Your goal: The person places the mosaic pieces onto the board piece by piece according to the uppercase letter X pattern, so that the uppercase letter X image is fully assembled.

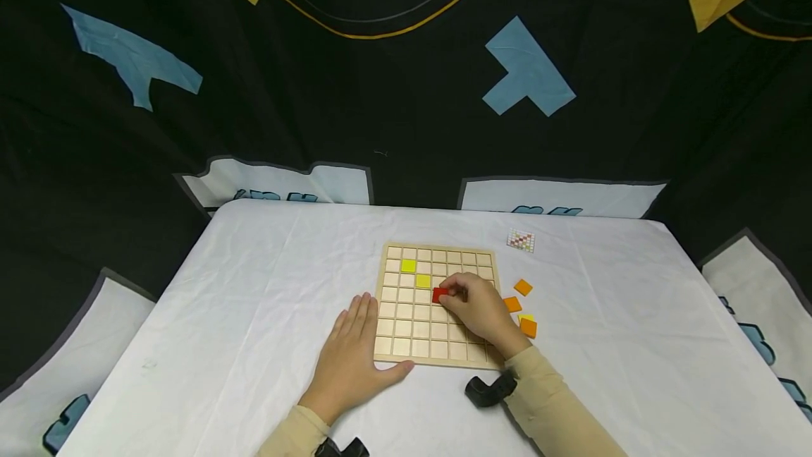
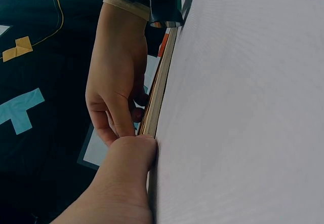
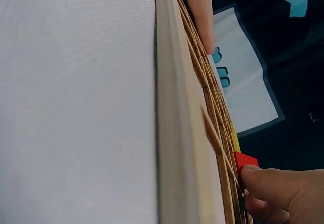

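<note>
A square wooden grid board [image 1: 402,330] lies on the white cloth. My right hand [image 1: 478,309] pinches a red square tile [image 1: 438,295] between thumb and fingers at a cell near the board's middle. In the right wrist view that red tile [image 3: 246,160] stands tilted at the grid; whether it touches the cell floor I cannot tell. Two yellow tiles sit in cells, one toward the upper left [image 1: 409,266], the other diagonally below it [image 1: 423,281]. My left hand [image 1: 352,358] rests with straight fingers along the board's left edge, its thumb [image 2: 136,145] at the front edge.
Right of the board lie loose tiles: several orange [image 1: 523,287] and a yellow one [image 1: 524,317] partly under an orange tile [image 1: 528,328]. Behind them is a small card with a coloured grid pattern [image 1: 521,240]. A dark patterned curtain [image 1: 419,118] hangs beyond the table.
</note>
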{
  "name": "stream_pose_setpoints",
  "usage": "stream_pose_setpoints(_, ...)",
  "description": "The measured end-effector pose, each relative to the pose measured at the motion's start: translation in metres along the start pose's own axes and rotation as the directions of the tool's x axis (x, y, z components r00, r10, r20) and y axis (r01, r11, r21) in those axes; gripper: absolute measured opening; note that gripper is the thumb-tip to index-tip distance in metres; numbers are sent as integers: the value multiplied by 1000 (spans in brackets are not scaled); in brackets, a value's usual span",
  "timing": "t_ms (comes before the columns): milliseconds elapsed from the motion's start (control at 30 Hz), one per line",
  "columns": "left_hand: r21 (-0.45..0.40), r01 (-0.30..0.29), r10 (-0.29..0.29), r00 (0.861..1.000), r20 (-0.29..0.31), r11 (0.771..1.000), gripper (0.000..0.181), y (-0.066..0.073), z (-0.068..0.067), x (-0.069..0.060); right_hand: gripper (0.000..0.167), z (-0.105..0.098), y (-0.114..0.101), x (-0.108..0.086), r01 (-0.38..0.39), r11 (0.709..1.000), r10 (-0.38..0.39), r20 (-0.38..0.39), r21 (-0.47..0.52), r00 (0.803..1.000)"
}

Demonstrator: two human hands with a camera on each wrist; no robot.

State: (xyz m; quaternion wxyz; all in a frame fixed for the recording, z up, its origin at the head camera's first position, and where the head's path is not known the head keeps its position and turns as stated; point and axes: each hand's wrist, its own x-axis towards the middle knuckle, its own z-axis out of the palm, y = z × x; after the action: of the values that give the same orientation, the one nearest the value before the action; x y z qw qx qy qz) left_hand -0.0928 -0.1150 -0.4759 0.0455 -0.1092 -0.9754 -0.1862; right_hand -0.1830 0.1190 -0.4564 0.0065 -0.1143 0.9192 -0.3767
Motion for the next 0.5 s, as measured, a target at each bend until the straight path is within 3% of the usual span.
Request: stream_pose_setpoints(500,1,1,-1,1000,0,1000,117,-1,1,0,11,-4,-1,-6,49,996,-47,33,-69,998)
